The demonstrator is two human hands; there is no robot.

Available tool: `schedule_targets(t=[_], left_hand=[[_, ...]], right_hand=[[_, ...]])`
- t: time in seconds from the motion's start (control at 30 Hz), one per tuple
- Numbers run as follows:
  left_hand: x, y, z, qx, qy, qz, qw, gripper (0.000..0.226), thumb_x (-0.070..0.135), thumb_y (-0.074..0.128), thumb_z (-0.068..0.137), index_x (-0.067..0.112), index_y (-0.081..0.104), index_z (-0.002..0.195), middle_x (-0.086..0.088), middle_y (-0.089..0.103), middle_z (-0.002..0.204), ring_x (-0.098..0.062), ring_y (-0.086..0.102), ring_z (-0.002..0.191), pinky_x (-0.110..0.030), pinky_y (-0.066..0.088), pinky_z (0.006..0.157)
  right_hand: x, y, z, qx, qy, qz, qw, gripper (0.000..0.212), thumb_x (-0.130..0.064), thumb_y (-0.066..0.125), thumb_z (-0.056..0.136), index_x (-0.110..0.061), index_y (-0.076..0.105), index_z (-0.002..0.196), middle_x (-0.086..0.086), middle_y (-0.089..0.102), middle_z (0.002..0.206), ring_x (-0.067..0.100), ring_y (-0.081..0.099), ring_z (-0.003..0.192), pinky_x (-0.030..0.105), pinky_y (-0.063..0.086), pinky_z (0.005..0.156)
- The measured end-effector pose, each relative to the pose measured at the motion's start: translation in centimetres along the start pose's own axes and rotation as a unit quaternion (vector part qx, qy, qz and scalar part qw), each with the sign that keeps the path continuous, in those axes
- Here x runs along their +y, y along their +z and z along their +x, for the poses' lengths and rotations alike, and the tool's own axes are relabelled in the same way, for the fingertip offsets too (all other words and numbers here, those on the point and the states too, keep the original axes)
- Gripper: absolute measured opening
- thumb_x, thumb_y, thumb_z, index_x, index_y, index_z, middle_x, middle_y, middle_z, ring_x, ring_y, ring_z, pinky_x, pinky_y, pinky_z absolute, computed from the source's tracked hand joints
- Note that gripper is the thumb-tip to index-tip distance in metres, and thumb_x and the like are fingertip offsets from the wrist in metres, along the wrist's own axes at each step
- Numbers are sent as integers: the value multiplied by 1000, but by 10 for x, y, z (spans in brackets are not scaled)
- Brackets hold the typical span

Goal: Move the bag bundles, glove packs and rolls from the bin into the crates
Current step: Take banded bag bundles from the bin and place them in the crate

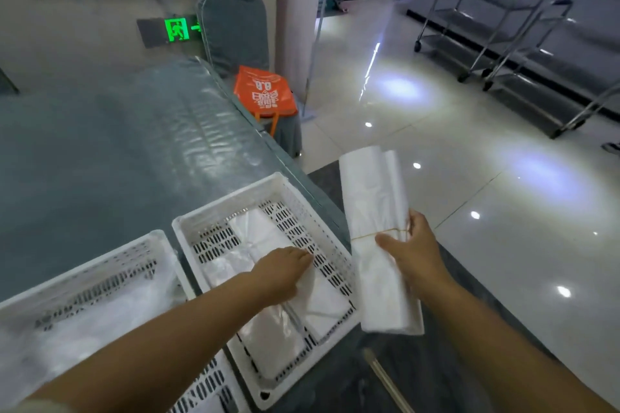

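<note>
The right hand (414, 253) grips a white bag bundle (377, 238), long, flat and cinched by a thin band, held just right of a white crate (268, 278). The left hand (281, 273) lies loose, palm down, on packs (265, 282) inside, possibly clear-wrapped. Another crate (84, 312) sits left.

White banded bag bundle (375, 211) — beside crate (268, 189)
</note>
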State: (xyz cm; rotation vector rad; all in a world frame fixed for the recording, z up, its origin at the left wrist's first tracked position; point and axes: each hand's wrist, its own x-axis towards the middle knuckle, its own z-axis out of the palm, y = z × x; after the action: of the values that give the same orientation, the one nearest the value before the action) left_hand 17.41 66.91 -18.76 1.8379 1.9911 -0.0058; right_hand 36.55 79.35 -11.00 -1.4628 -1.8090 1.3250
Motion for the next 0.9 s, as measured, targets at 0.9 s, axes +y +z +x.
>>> schedule_targets(t=[0.9], left_hand=[[-63, -13, -25, 149, 209, 41, 966, 34, 18, 63, 57, 26, 62, 90, 7, 60, 90, -17, 55, 89, -28, 42, 89]], right_hand=[[-15, 109, 33, -105, -107, -236, 960, 66, -27, 69, 74, -33, 32, 129, -9, 52, 112, 14, 54, 96, 28, 41, 77]])
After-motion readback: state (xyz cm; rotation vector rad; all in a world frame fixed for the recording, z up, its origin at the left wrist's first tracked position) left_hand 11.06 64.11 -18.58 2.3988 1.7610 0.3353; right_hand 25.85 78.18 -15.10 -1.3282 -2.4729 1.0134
